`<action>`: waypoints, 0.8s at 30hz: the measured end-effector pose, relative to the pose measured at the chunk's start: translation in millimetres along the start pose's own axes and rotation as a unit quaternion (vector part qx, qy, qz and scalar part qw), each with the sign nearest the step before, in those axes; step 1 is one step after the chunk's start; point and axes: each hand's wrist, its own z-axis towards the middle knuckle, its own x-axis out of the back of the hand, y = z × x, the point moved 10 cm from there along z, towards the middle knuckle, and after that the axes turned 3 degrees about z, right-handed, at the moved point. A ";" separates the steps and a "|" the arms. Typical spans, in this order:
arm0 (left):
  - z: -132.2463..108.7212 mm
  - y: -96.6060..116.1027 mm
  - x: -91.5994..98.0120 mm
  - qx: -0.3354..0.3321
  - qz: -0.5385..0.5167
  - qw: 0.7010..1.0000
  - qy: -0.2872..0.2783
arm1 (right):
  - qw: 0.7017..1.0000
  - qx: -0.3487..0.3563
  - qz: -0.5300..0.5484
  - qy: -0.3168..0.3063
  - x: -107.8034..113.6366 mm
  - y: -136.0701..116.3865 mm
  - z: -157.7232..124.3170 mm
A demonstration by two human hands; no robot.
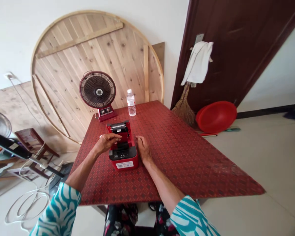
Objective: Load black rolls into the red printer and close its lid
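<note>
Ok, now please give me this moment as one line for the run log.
left hand: above open red printer | right hand: at printer's right side | printer lid: raised | nearby: water bottle, small fan

Left hand over open red printer, right hand just beside it.
</note>
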 end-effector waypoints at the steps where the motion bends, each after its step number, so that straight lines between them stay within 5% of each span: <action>1: 1.6 -6.8 -3.4 0.016 -0.020 1.000 -0.006 | 1.000 0.007 -0.003 -0.010 -0.6 0.8 0.6; 4: 4.7 -22.6 -10.6 0.050 -0.030 0.998 -0.017 | 1.000 0.007 0.014 0.007 4.4 10.1 2.4; 7: 9.0 -16.9 -21.2 0.023 0.082 0.994 -0.075 | 1.000 -0.004 0.000 -0.020 -3.2 19.5 3.6; 12: 13.9 1.8 -40.2 -0.046 0.331 0.927 -0.169 | 0.998 0.020 -0.034 -0.040 -10.5 11.5 1.2; 18: 25.5 -3.4 -50.5 -0.009 0.438 0.874 -0.211 | 0.997 0.038 -0.044 -0.052 -13.2 3.2 0.4; 24: 33.1 -5.7 -45.0 -0.020 0.380 0.906 -0.186 | 0.997 0.040 -0.039 -0.059 -16.0 0.5 1.4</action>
